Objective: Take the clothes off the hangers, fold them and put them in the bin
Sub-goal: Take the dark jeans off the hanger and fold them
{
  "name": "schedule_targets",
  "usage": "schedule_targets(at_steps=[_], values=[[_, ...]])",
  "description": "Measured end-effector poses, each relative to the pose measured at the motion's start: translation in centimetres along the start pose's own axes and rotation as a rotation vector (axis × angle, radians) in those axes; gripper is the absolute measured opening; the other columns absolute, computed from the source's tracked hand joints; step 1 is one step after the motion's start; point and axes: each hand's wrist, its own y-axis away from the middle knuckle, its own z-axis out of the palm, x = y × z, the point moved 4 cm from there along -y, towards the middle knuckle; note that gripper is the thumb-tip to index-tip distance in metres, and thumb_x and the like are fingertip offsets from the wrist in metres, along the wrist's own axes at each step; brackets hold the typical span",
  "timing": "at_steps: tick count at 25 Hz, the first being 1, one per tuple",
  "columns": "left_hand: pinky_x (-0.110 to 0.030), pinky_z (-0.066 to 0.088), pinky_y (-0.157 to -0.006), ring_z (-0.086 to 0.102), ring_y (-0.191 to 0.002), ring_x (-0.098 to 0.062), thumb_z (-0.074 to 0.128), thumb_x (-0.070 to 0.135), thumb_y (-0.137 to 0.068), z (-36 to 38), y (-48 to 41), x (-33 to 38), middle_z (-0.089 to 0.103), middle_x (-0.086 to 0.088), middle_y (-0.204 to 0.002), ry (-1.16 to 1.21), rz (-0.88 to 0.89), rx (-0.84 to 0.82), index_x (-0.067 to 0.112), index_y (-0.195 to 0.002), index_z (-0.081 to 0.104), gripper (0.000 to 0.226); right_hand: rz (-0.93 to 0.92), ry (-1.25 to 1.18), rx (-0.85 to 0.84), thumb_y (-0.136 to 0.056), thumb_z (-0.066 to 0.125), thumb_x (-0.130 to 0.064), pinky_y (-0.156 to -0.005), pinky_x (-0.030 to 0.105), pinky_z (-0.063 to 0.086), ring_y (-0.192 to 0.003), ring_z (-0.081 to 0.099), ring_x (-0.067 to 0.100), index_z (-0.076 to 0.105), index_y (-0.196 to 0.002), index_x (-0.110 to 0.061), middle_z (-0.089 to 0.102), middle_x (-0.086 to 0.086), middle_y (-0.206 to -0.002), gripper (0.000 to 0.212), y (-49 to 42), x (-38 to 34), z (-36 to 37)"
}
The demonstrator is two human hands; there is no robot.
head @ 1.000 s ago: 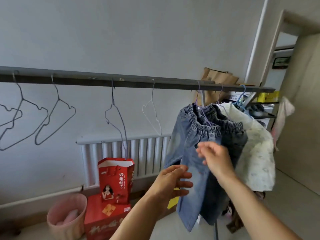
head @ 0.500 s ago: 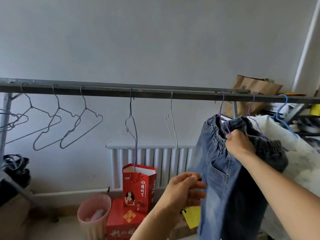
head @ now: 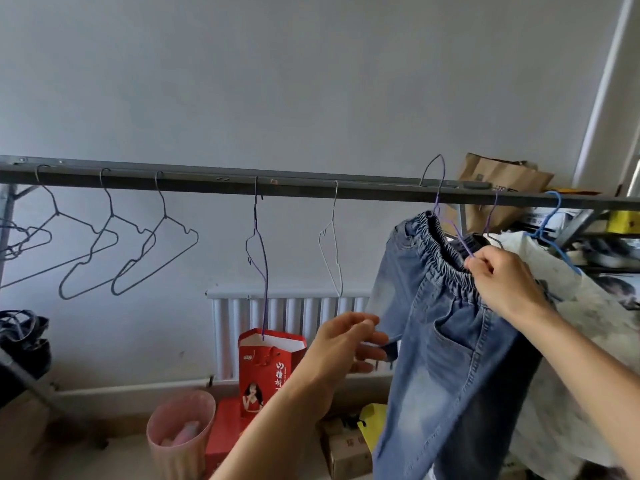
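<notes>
**Your right hand [head: 502, 282] grips the jeans at the waistband**

Your right hand's fingers are curled round the elastic waistband of the blue jeans [head: 450, 358], pinching it together with the lower wire of the purple hanger [head: 439, 202] that runs into your fingertips. The jeans hang down below that hand, one back pocket just under your wrist. The hanger's hook rises above and to the left of your hand, its top standing higher than the grey rail [head: 207, 180]; you cannot tell whether it touches the rail.

Your left hand [head: 343, 348] is released, fingers loosely bent and holding nothing, just beside the left edge of the jeans. Whether its fingertips touch the denim is unclear.

Just to the right of your right hand hangs a white printed garment [head: 588, 306] on a blue hanger [head: 550, 226]. Below and left of your left hand, on the floor, stands the pink bin [head: 180, 431] with something pink inside, next to a red gift bag [head: 273, 368]. Well to the left of both hands, bare wire hangers [head: 156, 258] hang along the rail
</notes>
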Motion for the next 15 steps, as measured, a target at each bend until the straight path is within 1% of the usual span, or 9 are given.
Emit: schedule_targets(at_steps=[3,5,7,9,10,11,12,13,15], values=[[-0.032,0.05,-0.092,0.061,-0.11,-0.016,0.049,0.022,-0.101,0.2,-0.7,1.1,0.065,-0.004,-0.119,-0.166,0.105,-0.02,0.015,-0.127,0.056,0.027,-0.119,-0.012,-0.07,-0.094,0.057,-0.021,-0.059,0.035,0.041,-0.059,0.052,0.017,0.062,-0.074,-0.019,0.055,-0.004,-0.058,0.021,3.7,0.5,-1.7],[-0.026,0.043,-0.1,0.048,-0.126,-0.01,0.049,0.026,-0.101,0.9,-1.6,1.9,0.051,0.005,-0.135,-0.298,0.183,-0.045,0.018,-0.141,0.043,0.041,-0.194,0.0,-0.144,-0.093,0.058,-0.025,-0.06,0.038,0.044,-0.057,0.054,0.014,0.061,-0.071,-0.023,0.055,-0.005,-0.055,0.023,6.0,0.8,-2.4],[-0.028,0.031,-0.109,0.031,-0.134,-0.004,0.049,0.035,-0.1,1.5,-2.7,2.2,0.035,0.013,-0.14,-0.397,0.238,-0.065,0.022,-0.151,0.028,0.056,-0.261,0.001,-0.225,-0.093,0.058,-0.029,-0.062,0.038,0.047,-0.059,0.057,0.013,0.059,-0.069,-0.026,0.059,-0.006,-0.059,0.025,8.0,1.0,-2.8],[-0.033,0.031,-0.112,0.033,-0.131,-0.002,0.051,0.05,-0.095,1.3,-3.7,2.0,0.036,0.015,-0.14,-0.557,0.273,-0.057,0.029,-0.148,0.032,0.06,-0.336,-0.031,-0.284,-0.093,0.058,-0.029,-0.06,0.035,0.046,-0.056,0.054,0.01,0.057,-0.068,-0.028,0.058,-0.007,-0.06,0.026,9.6,0.9,-3.2],[-0.035,0.041,-0.106,0.047,-0.12,-0.003,0.052,0.056,-0.092,1.1,-4.0,1.8,0.051,0.012,-0.133,-0.632,0.284,-0.062,0.032,-0.137,0.047,0.051,-0.37,-0.057,-0.303,-0.093,0.059,-0.028,-0.057,0.03,0.043,-0.053,0.05,0.006,0.056,-0.067,-0.029,0.055,-0.009,-0.058,0.027,10.2,0.7,-3.4],[-0.032,0.051,-0.088,0.059,-0.096,-0.002,0.054,0.058,-0.09,0.9,-4.0,1.7,0.065,0.013,-0.106,-0.671,0.289,-0.067,0.032,-0.11,0.062,0.035,-0.397,-0.088,-0.318,-0.093,0.059,-0.027,-0.055,0.026,0.039,-0.052,0.046,0.004,0.055,-0.066,-0.029,0.052,-0.011,-0.056,0.027,10.7,0.5,-3.7],[-0.028,0.048,-0.067,0.055,-0.068,-0.002,0.056,0.055,-0.09,0.8,-3.8,1.6,0.061,0.015,-0.074,-0.67,0.309,-0.067,0.027,-0.08,0.061,0.03,-0.416,-0.123,-0.331,-0.092,0.06,-0.028,-0.054,0.024,0.036,-0.051,0.044,0.003,0.056,-0.066,-0.029,0.05,-0.01,-0.055,0.027,11.0,0.4,-3.9],[-0.026,0.04,-0.055,0.045,-0.054,-0.004,0.059,0.049,-0.091,0.6,-3.6,1.3,0.049,0.014,-0.058,-0.638,0.328,-0.065,0.021,-0.064,0.051,0.04,-0.43,-0.153,-0.336,-0.092,0.059,-0.031,-0.053,0.023,0.035,-0.05,0.043,0.003,0.056,-0.065,-0.028,0.049,-0.01,-0.054,0.027,11.2,0.4,-4.0],[-0.026,0.033,-0.05,0.038,-0.049,-0.008,0.062,0.035,-0.091,0.2,-2.8,1.6,0.041,0.009,-0.053,-0.567,0.367,-0.016,0.013,-0.058,0.043,0.044,-0.47,-0.172,-0.305,-0.092,0.058,-0.042,-0.05,0.025,0.034,-0.048,0.041,0.005,0.051,-0.061,-0.029,0.044,-0.011,-0.051,0.035,11.3,0.6,-4.4]])
